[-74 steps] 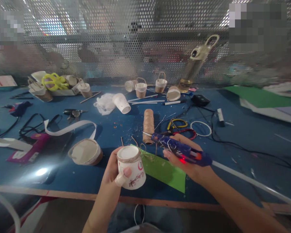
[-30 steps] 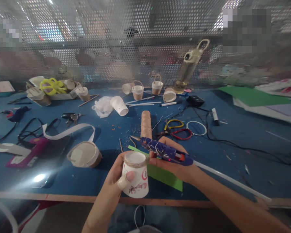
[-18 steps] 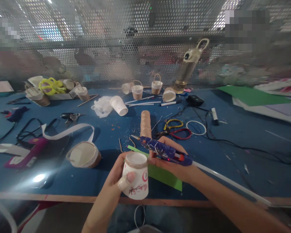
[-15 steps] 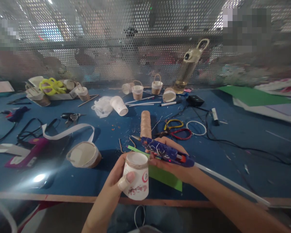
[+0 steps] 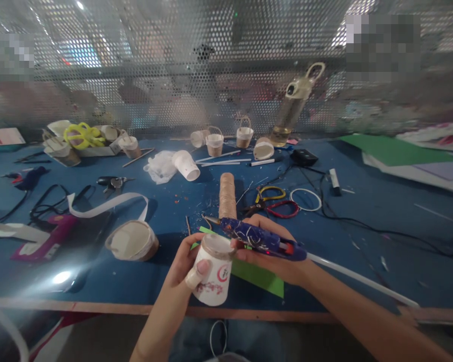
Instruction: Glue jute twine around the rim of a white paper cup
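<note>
The blue table (image 5: 385, 201) fills the middle of the frame, and behind it a metal mesh (image 5: 154, 105) crosses the upper part. At the right edge there lies a wide green sheet (image 5: 385, 149); in the upper right stands a tilted bottle (image 5: 289, 113). A blue glue gun (image 5: 254, 236), slightly right of the centre, is held in the right hand (image 5: 274, 266), whose fingers are wrapped around its body; a pale glue stick (image 5: 362, 279) comes out from its rear, toward the lower right. Under this hand a light green strip (image 5: 262, 279) rests on the table. The left hand (image 5: 186, 261), in the lower middle, has its fingers gripping a white cup (image 5: 213, 281), with the thumb on the front. The cup's narrower end is up, and the right fingertips are close to this end; whether they touch it, I cannot tell. To the left lies an oval pot (image 5: 132, 240). Above the cup is a twine spool (image 5: 227, 196), with scissors (image 5: 257, 206) to its right. Around the cup's upper edge goes a thin brown band (image 5: 213, 255).
</note>
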Demonstrator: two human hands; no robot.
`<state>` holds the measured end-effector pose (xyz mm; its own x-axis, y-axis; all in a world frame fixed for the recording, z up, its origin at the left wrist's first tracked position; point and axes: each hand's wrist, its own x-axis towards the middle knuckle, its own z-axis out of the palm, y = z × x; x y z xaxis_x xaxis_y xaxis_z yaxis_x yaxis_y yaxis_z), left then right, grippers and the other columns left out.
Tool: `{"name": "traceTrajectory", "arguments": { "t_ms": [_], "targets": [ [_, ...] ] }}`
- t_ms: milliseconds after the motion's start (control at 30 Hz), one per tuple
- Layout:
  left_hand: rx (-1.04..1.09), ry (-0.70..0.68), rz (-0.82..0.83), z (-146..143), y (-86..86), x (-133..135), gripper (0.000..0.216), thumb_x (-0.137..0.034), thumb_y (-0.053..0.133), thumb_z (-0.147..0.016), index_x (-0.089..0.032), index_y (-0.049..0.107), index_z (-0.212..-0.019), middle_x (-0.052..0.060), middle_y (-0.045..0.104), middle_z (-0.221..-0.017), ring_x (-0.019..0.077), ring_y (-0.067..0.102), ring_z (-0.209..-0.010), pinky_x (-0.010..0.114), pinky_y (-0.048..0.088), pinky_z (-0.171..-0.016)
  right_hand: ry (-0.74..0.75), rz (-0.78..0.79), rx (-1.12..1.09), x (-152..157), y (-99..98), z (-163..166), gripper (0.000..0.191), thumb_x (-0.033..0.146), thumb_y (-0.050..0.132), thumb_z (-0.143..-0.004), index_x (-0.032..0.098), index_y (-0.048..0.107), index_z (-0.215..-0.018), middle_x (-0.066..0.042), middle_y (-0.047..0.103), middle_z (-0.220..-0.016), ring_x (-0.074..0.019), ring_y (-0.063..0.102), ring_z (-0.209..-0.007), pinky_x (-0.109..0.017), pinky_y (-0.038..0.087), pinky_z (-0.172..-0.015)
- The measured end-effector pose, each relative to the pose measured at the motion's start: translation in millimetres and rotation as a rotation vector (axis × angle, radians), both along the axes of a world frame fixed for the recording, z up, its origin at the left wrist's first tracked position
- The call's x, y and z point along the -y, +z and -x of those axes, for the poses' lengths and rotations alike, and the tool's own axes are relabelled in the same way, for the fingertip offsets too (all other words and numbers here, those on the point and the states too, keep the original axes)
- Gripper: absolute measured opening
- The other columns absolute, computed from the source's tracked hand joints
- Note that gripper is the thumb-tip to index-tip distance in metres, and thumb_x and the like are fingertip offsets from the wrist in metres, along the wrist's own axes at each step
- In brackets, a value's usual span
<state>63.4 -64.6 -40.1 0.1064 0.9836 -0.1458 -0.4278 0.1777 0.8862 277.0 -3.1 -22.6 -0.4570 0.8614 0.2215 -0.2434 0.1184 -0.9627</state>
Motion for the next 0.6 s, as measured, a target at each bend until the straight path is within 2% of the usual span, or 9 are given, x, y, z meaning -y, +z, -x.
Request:
{"name": "traceTrajectory", "arguments": {
  "t_ms": [167, 300, 433, 600],
  "targets": [
    [-0.072, 0.04, -0.077, -4.8, -0.2, 0.7, 0.038, -0.047, 0.085, -0.088, -0.033, 0.072, -0.121, 0.001, 0.08, -0.122, 0.0224, 0.072, -0.112, 0.029, 0.055, -0.093, -0.048, 0.014, 0.038, 1.8, 4.8, -1.0, 0.026, 0.015, 0.091, -0.078, 0.024, 0.071, -0.091, 0.002, 0.077, -0.091, -0.015, 0.074, -0.083, -0.028, 0.061, -0.078],
    [-0.175, 0.064, -0.096, -6.4, 3.6, 4.0, 0.046, -0.038, 0.09, -0.084, -0.032, 0.072, -0.126, 0.0, 0.076, -0.121, 0.0192, 0.069, -0.107, 0.025, 0.051, -0.093, -0.068, 0.047, 0.038, 2.7, 6.4, 2.0, 0.027, 0.017, 0.093, -0.076, 0.024, 0.07, -0.088, 0.003, 0.077, -0.089, -0.0141, 0.072, -0.081, -0.027, 0.062, -0.076],
    [-0.261, 0.093, -0.094, -6.8, 3.3, 6.4, 0.05, -0.042, 0.087, -0.086, -0.033, 0.068, -0.132, 0.001, 0.074, -0.125, 0.0217, 0.069, -0.109, 0.028, 0.052, -0.094, -0.071, -0.043, 0.04, -0.4, 3.2, 2.1, 0.022, 0.019, 0.09, -0.08, 0.024, 0.07, -0.089, 0.002, 0.074, -0.09, -0.0145, 0.069, -0.083, -0.027, 0.058, -0.077],
    [-0.237, 0.228, -0.063, -6.4, -3.3, 5.6, 0.054, -0.045, 0.086, -0.085, -0.029, 0.065, -0.132, 0.005, 0.074, -0.13, 0.0266, 0.069, -0.115, 0.033, 0.053, -0.097, -0.176, -0.13, 0.137, -1.9, 3.0, -2.5, 0.02, 0.027, 0.087, -0.085, 0.023, 0.069, -0.091, -0.001, 0.072, -0.091, -0.0173, 0.066, -0.082, -0.03, 0.055, -0.073]
  ]
}}
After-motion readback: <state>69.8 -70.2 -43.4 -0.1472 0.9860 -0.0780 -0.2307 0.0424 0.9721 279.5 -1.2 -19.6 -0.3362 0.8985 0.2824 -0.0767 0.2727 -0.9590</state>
